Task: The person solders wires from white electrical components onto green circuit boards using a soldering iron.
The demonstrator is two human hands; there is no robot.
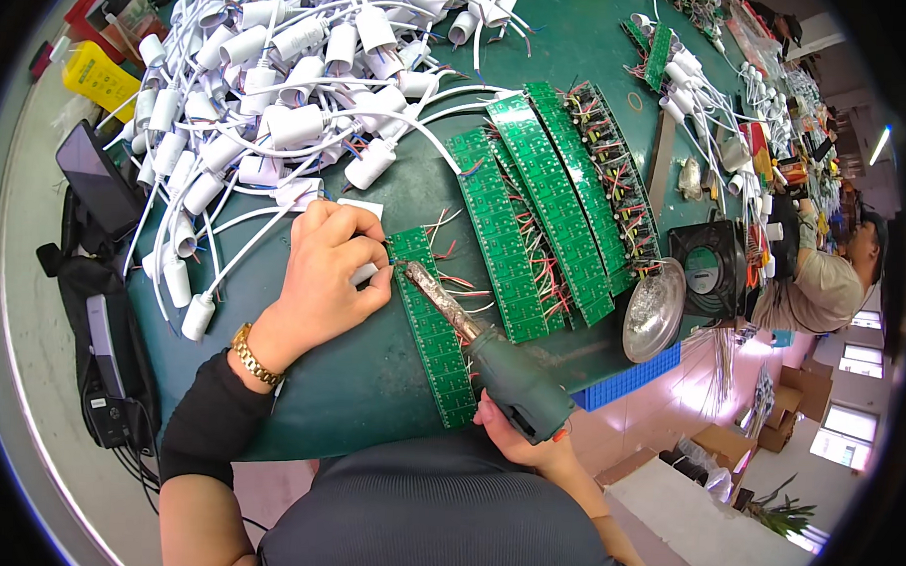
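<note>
My left hand is closed at the upper end of a narrow green circuit board strip, with a short stretch of white cable showing between its fingers. The fingertips hide the cable's end. In my right hand is a soldering iron with a dark green handle. Its worn metal barrel points up and left, and its tip is at the board's upper left edge, close to my left fingertips. Thin red and white wires stick out from the strip's right side.
A large heap of white lamp holders with cables covers the far left. Green circuit board panels lie right of the strip. Beyond them are a clear round dish and a black fan. Another person sits at the far right.
</note>
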